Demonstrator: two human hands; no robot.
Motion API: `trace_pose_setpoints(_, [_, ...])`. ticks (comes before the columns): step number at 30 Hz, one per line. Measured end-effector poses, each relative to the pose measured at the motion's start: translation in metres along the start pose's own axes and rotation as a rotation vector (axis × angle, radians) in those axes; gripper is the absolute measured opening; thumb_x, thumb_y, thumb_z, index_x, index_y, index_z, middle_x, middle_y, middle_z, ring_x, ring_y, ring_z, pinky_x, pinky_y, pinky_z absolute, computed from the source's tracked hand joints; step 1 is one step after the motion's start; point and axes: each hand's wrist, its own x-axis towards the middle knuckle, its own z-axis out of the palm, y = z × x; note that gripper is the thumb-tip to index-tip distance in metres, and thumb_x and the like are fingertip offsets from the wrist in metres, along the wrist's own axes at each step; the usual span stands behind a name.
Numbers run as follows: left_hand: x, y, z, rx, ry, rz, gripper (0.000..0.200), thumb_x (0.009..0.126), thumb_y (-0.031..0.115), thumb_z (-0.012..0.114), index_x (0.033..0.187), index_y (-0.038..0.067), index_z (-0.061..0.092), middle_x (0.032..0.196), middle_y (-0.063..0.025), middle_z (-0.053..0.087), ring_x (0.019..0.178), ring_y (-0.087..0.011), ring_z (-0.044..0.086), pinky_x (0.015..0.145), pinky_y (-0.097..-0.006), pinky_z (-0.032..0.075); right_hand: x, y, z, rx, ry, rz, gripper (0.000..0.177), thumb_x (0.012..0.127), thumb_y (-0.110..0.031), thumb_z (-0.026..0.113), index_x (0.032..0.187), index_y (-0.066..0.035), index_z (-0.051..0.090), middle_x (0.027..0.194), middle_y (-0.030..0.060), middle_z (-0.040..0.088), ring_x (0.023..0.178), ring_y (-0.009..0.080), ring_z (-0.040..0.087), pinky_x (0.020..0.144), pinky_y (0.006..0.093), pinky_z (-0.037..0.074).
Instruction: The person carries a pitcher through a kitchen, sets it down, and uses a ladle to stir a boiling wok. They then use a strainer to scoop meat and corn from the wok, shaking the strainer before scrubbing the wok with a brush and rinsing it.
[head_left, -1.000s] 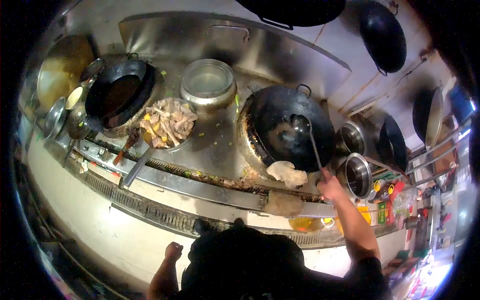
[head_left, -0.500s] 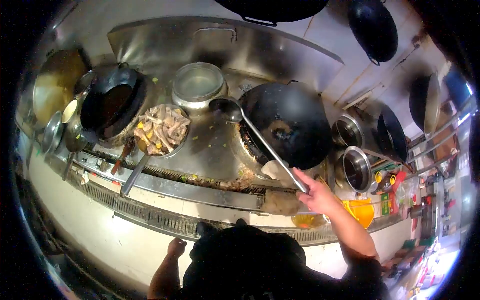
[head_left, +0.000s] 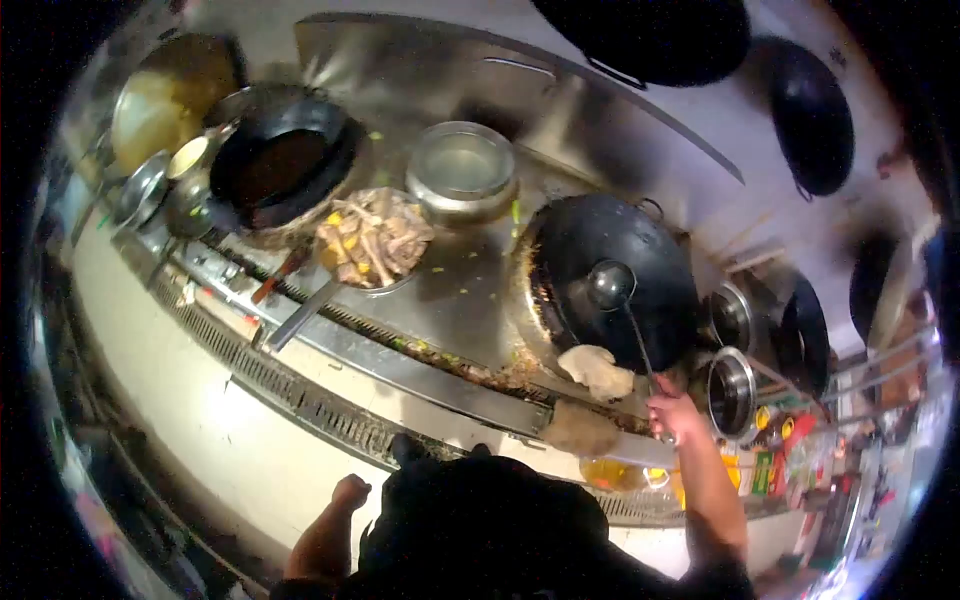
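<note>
My right hand [head_left: 677,412] is closed round the handle of a long metal ladle [head_left: 612,287]. The ladle's bowl is over the inside of a large black wok [head_left: 655,255] on the right burner. By the wok's front rim lies a pale folded cloth [head_left: 597,373], just left of my right hand. My left hand [head_left: 350,492] hangs low beside my body, its fingers curled in, away from the stove; I cannot make out anything in it. A strainer-like pan [head_left: 305,315] with a long handle, heaped with meat pieces [head_left: 375,240] and yellow bits, rests on the steel top.
A metal pot of liquid [head_left: 462,165] stands behind the meat. Another wok [head_left: 285,165] holding dark liquid sits at left. Steel pots [head_left: 730,392] line the right side near bottles. More woks [head_left: 812,120] hang on the wall. A drain grate [head_left: 300,405] runs along the front.
My right hand has carried the ladle to the right, its bowl going from beside the metal pot to over the black wok. The view has shifted and tilted. My left hand stays low.
</note>
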Motion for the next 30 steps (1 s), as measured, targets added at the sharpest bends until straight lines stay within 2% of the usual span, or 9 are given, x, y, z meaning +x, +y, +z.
trace_pose_setpoints(1, [-0.005,0.000,-0.003,0.066,-0.111,-0.093,0.036,0.077,0.038,0.062,0.089,0.004,0.064,0.095,-0.0194,0.064,0.094,-0.0352,0.060,0.082,-0.0414,0.047,-0.012,-0.014,0.004,0.450,-0.160,0.203,0.067,0.077,0.001,0.047,0.141,-0.013,0.031,0.061,0.0087,0.053,0.039,0.0176,0.046,0.036,0.0314,0.038])
trace_pose_setpoints(5, [0.010,-0.025,0.013,0.116,-0.016,0.054,0.038,0.078,0.038,0.058,0.085,0.000,0.065,0.096,-0.0212,0.063,0.095,-0.0365,0.059,0.083,-0.0433,0.047,-0.052,-0.043,0.029,0.638,-0.452,0.015,0.072,0.074,0.007,0.043,0.141,-0.017,0.032,0.059,0.0069,0.050,0.038,0.0148,0.044,0.035,0.0279,0.037])
trace_pose_setpoints(9, [0.001,0.023,-0.030,0.035,-0.009,0.008,0.035,0.079,0.035,0.056,0.090,0.002,0.064,0.094,-0.0212,0.063,0.092,-0.0376,0.060,0.081,-0.0433,0.048,-0.083,-0.060,0.048,0.083,-0.328,-0.249,0.076,0.071,0.003,0.052,0.140,-0.023,0.034,0.064,0.0085,0.056,0.042,0.0180,0.051,0.038,0.0307,0.043])
trace_pose_setpoints(12, [0.015,0.040,-0.036,0.031,0.069,0.097,0.033,0.079,0.034,0.055,0.087,0.003,0.064,0.091,-0.0211,0.064,0.089,-0.0382,0.060,0.078,-0.0449,0.048,-0.101,-0.073,0.070,-0.808,0.001,-0.534,0.074,0.075,-0.003,0.057,0.140,-0.029,0.033,0.088,0.0141,0.065,0.059,0.0238,0.061,0.058,0.0348,0.050])
trace_pose_setpoints(15, [0.071,0.002,0.001,0.194,0.130,0.350,0.033,0.080,0.035,0.054,0.086,0.004,0.064,0.088,-0.0209,0.063,0.086,-0.0386,0.060,0.074,-0.0462,0.049,-0.085,-0.051,0.083,-0.816,0.109,-0.534,0.075,0.074,-0.002,0.058,0.140,-0.029,0.033,0.089,0.0173,0.064,0.057,0.0242,0.059,0.056,0.0340,0.050])
trace_pose_setpoints(19, [0.028,0.042,-0.031,0.054,0.080,0.199,0.034,0.081,0.035,0.055,0.083,0.002,0.063,0.086,-0.0212,0.063,0.083,-0.0391,0.061,0.071,-0.0465,0.049,-0.086,-0.059,0.082,-0.503,0.100,-0.432,0.075,0.074,0.006,0.051,0.140,-0.027,0.034,0.085,0.0085,0.063,0.048,0.0152,0.053,0.046,0.0286,0.046])
trace_pose_setpoints(20, [0.024,0.034,-0.026,0.007,0.110,0.264,0.034,0.080,0.034,0.056,0.081,0.002,0.063,0.087,-0.0216,0.063,0.084,-0.0390,0.061,0.073,-0.0464,0.049,-0.075,-0.052,0.072,-0.263,0.035,-0.483,0.071,0.073,0.007,0.045,0.140,-0.012,0.032,0.065,0.0041,0.056,0.042,0.0110,0.047,0.038,0.0242,0.040])
trace_pose_setpoints(23, [-0.010,0.044,-0.041,-0.042,0.112,0.100,0.035,0.080,0.035,0.055,0.080,0.001,0.063,0.087,-0.0212,0.063,0.085,-0.0384,0.060,0.075,-0.0458,0.048,-0.060,-0.037,0.058,0.002,-0.060,-0.476,0.072,0.070,0.011,0.043,0.139,-0.006,0.031,0.064,0.0060,0.054,0.040,0.0110,0.045,0.036,0.0241,0.039])
trace_pose_setpoints(30, [0.008,-0.023,-0.012,0.168,-0.027,0.045,0.039,0.079,0.037,0.058,0.081,-0.001,0.065,0.090,-0.0229,0.063,0.090,-0.0386,0.060,0.081,-0.0442,0.048,-0.009,-0.017,0.007,-0.262,0.267,-0.265,0.069,0.073,0.002,0.050,0.139,-0.003,0.031,0.061,0.0067,0.053,0.039,0.0158,0.047,0.037,0.0294,0.041])
